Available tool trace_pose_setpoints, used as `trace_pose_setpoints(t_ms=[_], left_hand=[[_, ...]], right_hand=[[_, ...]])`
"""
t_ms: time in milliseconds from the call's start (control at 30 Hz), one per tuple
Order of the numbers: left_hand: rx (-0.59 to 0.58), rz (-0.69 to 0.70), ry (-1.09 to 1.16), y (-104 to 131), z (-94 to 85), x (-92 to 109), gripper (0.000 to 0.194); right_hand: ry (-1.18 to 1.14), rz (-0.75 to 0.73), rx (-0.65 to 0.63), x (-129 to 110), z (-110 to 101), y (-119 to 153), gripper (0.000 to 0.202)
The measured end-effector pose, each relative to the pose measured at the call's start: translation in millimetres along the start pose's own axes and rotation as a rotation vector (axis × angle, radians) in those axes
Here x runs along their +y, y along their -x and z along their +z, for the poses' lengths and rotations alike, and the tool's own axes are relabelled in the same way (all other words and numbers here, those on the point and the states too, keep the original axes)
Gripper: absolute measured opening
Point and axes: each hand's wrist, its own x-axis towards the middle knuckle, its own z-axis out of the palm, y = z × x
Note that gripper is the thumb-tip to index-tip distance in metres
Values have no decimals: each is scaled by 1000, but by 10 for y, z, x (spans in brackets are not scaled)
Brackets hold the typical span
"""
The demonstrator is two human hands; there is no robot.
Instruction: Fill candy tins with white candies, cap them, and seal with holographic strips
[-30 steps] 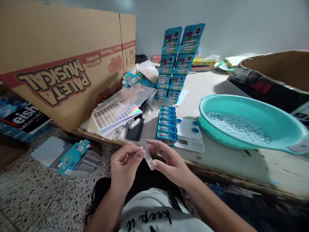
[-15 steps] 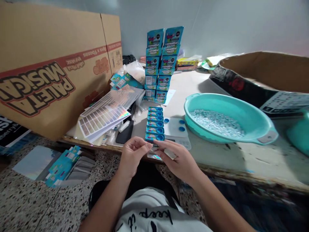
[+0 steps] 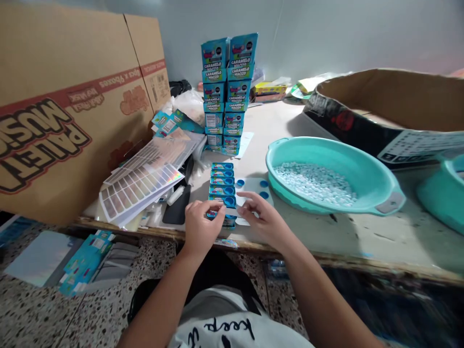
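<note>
- Two hands, the left hand (image 3: 203,227) and right hand (image 3: 268,221), are near the front edge of the white table (image 3: 315,237).
- The left pinches a thin pale strip (image 3: 231,211) above the row of small blue card boxes (image 3: 222,181); I cannot tell if the right pinches too.
- Bare tabletop lies in front of the oval teal plastic bowl (image 3: 308,203).
- Hands partly hide the nearest boxes; the big brown cardboard box (image 3: 108,58) is cut off.

The person wears a pale grey-white shirt (image 3: 213,309) with black, handwriting-like lettering (image 3: 230,328), including the word "keep", across its front. Black cloth (image 3: 221,273) covers the lap just beyond the shirt. Either side of the shirt, left hand (image 3: 203,223), right hand (image 3: 267,220) and forearms are bare.
</note>
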Motion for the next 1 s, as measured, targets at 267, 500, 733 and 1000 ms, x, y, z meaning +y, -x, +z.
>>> trace_pose_setpoints(t_ms=[267, 500, 733, 1000], left_hand=[[-93, -44, -136, -48, 30, 16, 8], [-104, -176, -1, -104, 31, -3, 14], [-160, -252, 92, -113, 37, -88, 21], [-142, -208, 99, -85, 8, -119, 28]], right_hand=[[-176, 159, -97, 79, -36, -80, 44], [-285, 207, -83, 103, -9, -46, 52], [-279, 195, -77, 91, 15, -48, 49], [-436, 299, -149, 164, 13, -66, 60]])
